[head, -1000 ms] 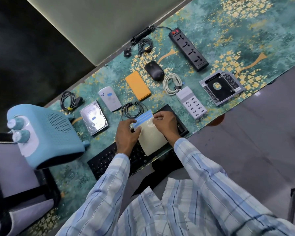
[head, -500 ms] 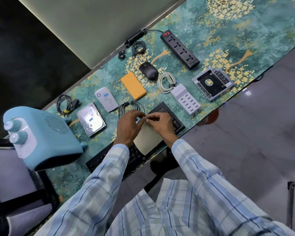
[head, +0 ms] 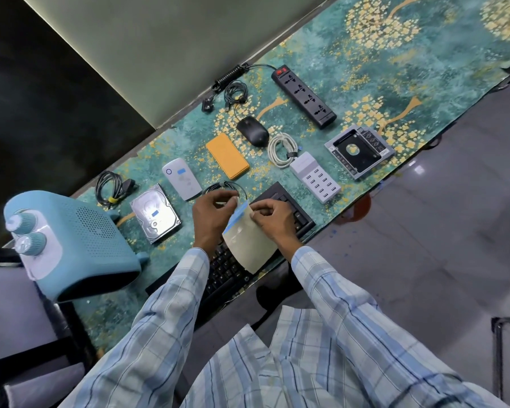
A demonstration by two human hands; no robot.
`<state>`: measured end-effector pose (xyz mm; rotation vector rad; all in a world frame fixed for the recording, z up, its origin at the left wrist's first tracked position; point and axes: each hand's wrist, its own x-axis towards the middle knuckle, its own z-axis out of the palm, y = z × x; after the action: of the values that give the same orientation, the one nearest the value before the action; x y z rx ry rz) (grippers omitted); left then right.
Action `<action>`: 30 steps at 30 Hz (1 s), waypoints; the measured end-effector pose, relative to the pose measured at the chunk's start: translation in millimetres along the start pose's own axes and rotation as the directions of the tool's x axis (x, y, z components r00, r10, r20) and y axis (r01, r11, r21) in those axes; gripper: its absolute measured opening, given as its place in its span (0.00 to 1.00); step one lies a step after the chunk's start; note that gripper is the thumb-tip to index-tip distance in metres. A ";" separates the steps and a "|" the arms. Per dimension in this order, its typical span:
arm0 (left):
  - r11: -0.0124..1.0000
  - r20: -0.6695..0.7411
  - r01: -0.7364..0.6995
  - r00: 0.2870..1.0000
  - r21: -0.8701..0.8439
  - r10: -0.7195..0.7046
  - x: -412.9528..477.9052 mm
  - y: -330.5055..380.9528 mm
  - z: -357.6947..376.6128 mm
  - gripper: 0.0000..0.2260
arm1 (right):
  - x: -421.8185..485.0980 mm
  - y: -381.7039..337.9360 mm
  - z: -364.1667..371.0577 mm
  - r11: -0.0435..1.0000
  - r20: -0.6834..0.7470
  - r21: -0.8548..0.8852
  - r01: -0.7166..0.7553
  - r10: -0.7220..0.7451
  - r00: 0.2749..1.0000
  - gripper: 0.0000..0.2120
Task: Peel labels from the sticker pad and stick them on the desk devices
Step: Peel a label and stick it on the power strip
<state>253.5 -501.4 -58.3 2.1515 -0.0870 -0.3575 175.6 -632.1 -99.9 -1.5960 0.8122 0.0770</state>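
Blue along its top edge and beige below, the sticker pad (head: 249, 245) is held just above the keyboard (head: 227, 275), between my two hands. My right hand (head: 274, 220) pinches its upper edge with thumb and forefinger, the other fingers curled. My left hand (head: 212, 219) has its fingertips curled in at the blue corner, pinching there; I cannot tell whether a label has lifted yet. To do this step well I would keep the right-hand pinch firm so the backing stays flat. I would also work a nail under one corner only and draw the label back low and slowly so it does not curl onto itself. Counting the desk (head: 424, 69), I see two labels already placed, one on the hard drive (head: 159, 228) and one on the white pocket device (head: 186, 184). With no label I can see are one orange power bank (head: 227, 156), one mouse (head: 252, 131), one power strip (head: 304, 97), one white charging hub (head: 315, 176), one drive caddy (head: 358, 148), the one keyboard and one blue heater (head: 71, 245). Cable coils number four: three black and one white.
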 end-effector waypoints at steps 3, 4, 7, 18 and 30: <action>0.962 0.051 0.132 0.991 -0.239 -0.124 1.8 12.0 0.8 0.07 | -0.4 -0.8 -2.7 0.995 -0.041 -0.078 0.068 -0.071 0.997 0.11; 0.947 0.087 0.166 0.985 -0.274 -0.147 4.4 17.7 3.9 0.08 | 0.5 -1.8 -6.4 0.986 -0.067 -0.111 0.122 -0.130 0.989 0.13; 0.908 0.176 0.278 0.957 -0.313 -0.232 10.2 33.4 15.5 0.10 | 0.4 -7.6 -17.3 0.939 -0.109 -0.168 0.300 -0.320 0.941 0.16; 0.811 0.308 0.499 0.857 -0.305 -0.412 47.1 91.7 96.0 0.03 | 51.7 -22.9 -95.8 0.850 -0.106 -0.245 0.466 -0.501 0.859 0.03; 0.888 0.277 0.443 0.875 -0.124 -0.398 117.9 154.7 190.1 0.09 | 188.0 -53.1 -211.7 0.993 -0.205 0.095 0.063 -0.042 0.978 0.06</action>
<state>322.7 -764.4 -59.2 1.9202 0.2754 -0.8542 260.8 -907.2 -100.9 -1.5442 0.9159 -0.1651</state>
